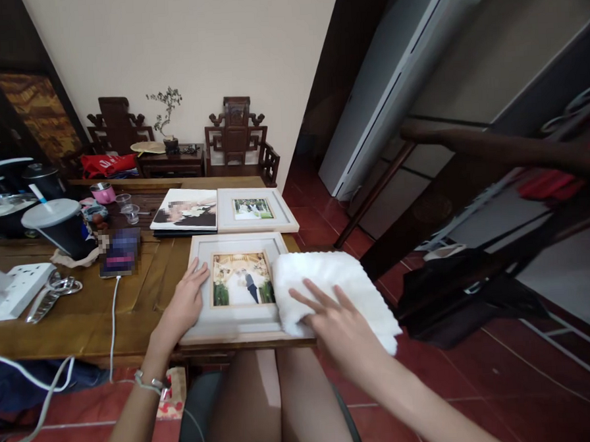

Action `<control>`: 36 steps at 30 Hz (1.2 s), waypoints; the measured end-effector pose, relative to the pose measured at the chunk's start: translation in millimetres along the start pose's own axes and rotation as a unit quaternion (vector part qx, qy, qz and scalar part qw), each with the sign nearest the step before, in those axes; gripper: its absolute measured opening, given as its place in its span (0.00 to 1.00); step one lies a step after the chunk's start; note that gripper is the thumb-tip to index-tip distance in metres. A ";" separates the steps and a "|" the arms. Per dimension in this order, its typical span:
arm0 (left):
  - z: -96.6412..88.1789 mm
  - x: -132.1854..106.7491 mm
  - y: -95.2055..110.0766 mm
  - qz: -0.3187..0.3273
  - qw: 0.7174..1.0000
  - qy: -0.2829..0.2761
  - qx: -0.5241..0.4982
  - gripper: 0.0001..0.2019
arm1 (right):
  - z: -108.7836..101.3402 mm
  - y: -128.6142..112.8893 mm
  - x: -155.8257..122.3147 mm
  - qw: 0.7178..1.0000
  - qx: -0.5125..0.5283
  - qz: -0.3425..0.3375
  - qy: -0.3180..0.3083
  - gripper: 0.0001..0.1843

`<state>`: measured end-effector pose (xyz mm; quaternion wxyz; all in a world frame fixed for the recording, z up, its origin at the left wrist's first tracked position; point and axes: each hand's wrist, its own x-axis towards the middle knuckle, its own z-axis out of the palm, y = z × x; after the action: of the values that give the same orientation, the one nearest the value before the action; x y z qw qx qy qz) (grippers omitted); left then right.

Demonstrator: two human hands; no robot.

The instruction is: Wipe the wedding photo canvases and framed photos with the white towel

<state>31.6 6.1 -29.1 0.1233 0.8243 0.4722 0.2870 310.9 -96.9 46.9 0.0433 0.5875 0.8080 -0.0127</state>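
Note:
A pale picture frame (251, 321) lies flat at the table's near edge, with a wedding photo (243, 279) in its middle. My left hand (186, 299) grips its left side, the fingers over the border. A white cloth (347, 277) covers the frame's right side and hangs past the table's corner. On that cloth is my right hand (332, 318), its fingers partly spread and pressing it, with one finger tucked into the fabric. Just behind lie a second pale frame (283, 208) and a photo panel (175, 199) on a dark one.
Left on the wooden table (146, 321) are a phone (120, 252) with a cable, a lidded cup (60, 227), a white power strip (19, 288), a clear clip (54, 293) and small plastic cups (132, 214). A dark wooden rack (422, 201) stands at right.

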 end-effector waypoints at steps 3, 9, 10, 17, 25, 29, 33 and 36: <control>-2.6 1.3 2.9 -0.004 1.000 -0.008 0.000 0.27 | 1.1 16.4 21.3 1.000 -0.008 0.008 -0.002 0.24; -4.3 1.9 8.1 -0.009 1.000 -0.013 -0.002 0.29 | 9.3 36.8 94.4 0.997 -0.043 0.016 0.069 0.29; -4.1 1.7 8.3 -0.013 1.000 -0.015 0.000 0.29 | 9.2 37.7 105.3 0.995 -0.054 0.022 0.084 0.28; -1.3 0.8 6.0 -0.022 1.000 -0.004 -0.007 0.29 | -4.1 -12.8 160.0 0.978 -0.077 -0.072 0.181 0.20; -2.7 2.1 7.0 -0.007 1.000 0.008 -0.023 0.30 | 1.1 -40.1 178.8 0.964 -0.054 -0.231 0.117 0.19; -1.7 1.1 6.2 -0.022 1.000 0.004 -0.022 0.28 | -4.0 -3.2 158.1 0.979 -0.075 -0.168 0.090 0.19; -0.7 0.6 6.7 -0.030 0.999 0.009 -0.020 0.27 | -10.9 29.8 134.7 0.989 -0.104 -0.080 0.061 0.21; 0.7 1.0 5.8 -0.028 0.999 0.023 -0.017 0.27 | -12.4 36.6 115.6 0.990 -0.107 -0.078 0.054 0.23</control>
<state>36.5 4.0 -26.6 0.1349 0.8017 0.4928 0.3101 309.7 25.0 50.6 0.0610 0.5144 0.8493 0.1017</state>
